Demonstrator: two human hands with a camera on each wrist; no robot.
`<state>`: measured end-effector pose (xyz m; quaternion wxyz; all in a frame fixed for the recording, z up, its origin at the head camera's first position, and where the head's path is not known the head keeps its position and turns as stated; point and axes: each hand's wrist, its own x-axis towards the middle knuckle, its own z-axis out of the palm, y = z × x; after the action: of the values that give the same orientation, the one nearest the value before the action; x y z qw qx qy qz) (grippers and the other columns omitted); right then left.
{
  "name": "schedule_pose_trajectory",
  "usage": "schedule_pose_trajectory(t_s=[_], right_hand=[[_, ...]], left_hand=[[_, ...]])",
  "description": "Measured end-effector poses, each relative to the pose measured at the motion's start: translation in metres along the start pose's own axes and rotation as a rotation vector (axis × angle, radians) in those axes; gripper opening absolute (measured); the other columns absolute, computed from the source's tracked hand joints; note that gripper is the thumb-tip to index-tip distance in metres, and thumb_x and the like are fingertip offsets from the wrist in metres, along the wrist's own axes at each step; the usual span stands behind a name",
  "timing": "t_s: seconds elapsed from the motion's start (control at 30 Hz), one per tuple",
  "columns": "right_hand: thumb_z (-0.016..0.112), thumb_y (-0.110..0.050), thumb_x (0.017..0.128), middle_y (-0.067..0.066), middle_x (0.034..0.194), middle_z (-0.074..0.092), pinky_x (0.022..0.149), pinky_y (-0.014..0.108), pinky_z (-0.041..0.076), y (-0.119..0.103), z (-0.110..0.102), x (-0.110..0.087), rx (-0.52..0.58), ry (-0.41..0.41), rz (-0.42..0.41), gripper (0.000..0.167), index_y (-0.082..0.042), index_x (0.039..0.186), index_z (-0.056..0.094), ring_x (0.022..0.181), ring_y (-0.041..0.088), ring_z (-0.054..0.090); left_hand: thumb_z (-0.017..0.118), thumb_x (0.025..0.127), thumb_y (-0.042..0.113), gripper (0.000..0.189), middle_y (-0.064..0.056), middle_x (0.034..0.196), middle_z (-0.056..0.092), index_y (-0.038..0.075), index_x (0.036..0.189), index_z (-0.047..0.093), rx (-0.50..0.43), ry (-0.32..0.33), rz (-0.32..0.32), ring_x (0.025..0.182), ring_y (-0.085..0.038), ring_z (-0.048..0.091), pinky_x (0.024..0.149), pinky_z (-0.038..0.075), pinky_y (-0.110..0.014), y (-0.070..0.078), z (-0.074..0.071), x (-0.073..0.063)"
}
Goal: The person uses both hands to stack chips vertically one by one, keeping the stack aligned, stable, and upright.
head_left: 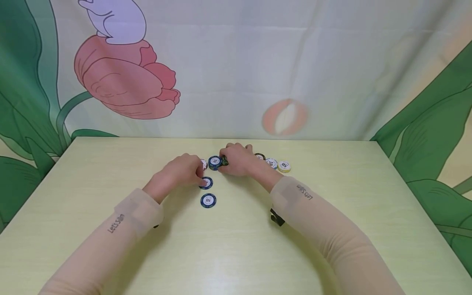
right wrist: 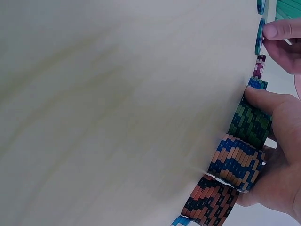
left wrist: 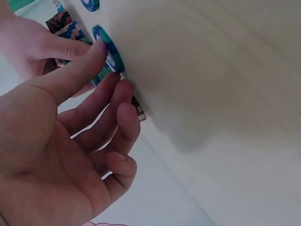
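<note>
A blue-rimmed poker chip (head_left: 208,182) is between the thumb and fingertips of my left hand (head_left: 180,170); whether it touches the table is unclear. In the left wrist view, the thumb lies on the face of this chip (left wrist: 113,54). Behind it, my right hand (head_left: 239,159) grips a stack of dark green poker chips (right wrist: 249,125), thumb on the near side. Just left of that stack stands a blue chip stack (head_left: 215,162) marked 50. Nearer me, another blue chip (head_left: 208,200) lies flat. My left hand partly hides a reddish-and-white chip stack (head_left: 204,164).
Past my right hand the row continues with a blue-and-tan stack (right wrist: 236,162), a black-and-orange stack (right wrist: 209,200), a light blue stack (head_left: 271,163) and a yellow stack (head_left: 284,166). A printed curtain (head_left: 221,82) hangs behind the table's far edge.
</note>
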<state>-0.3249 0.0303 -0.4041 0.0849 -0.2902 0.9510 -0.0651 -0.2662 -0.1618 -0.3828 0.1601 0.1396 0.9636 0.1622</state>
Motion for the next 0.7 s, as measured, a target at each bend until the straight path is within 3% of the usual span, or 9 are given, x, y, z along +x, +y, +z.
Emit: schedule_pose_trajectory(t_s=[0.2, 0.4, 0.7], right_hand=[[0.072, -0.042, 0.096, 0.004, 0.12, 0.06, 0.097, 0.056, 0.036, 0.0005, 0.0004, 0.0006, -0.005, -0.004, 0.001, 0.041, -0.016, 0.127, 0.067, 0.112, 0.025, 0.054], [0.072, -0.042, 0.096, 0.004, 0.12, 0.06, 0.098, 0.055, 0.036, 0.0009, 0.0011, 0.001, -0.005, -0.005, 0.005, 0.04, -0.016, 0.126, 0.067, 0.111, 0.025, 0.054], [0.072, -0.042, 0.096, 0.004, 0.119, 0.06, 0.097, 0.056, 0.037, 0.0003, 0.0008, 0.0005, -0.002, 0.0, -0.001, 0.039, -0.016, 0.125, 0.068, 0.11, 0.025, 0.054]], left_hand=[[0.083, 0.09, 0.025, 0.025, -0.006, 0.085, 0.064, 0.005, 0.097, 0.07, 0.02, 0.033, 0.009, 0.082, -0.024, 0.057, 0.077, 0.046, -0.036, 0.0016, 0.0021, -0.001], [0.086, 0.087, 0.025, 0.029, -0.006, 0.086, 0.063, 0.003, 0.102, 0.073, 0.041, -0.007, 0.049, 0.083, -0.023, 0.057, 0.076, 0.045, -0.035, 0.0024, 0.0036, -0.0013], [0.082, 0.087, 0.019, 0.019, -0.004, 0.079, 0.063, 0.004, 0.094, 0.072, 0.107, -0.008, 0.105, 0.072, -0.02, 0.056, 0.068, 0.045, -0.032, 0.0051, 0.0051, -0.0006]])
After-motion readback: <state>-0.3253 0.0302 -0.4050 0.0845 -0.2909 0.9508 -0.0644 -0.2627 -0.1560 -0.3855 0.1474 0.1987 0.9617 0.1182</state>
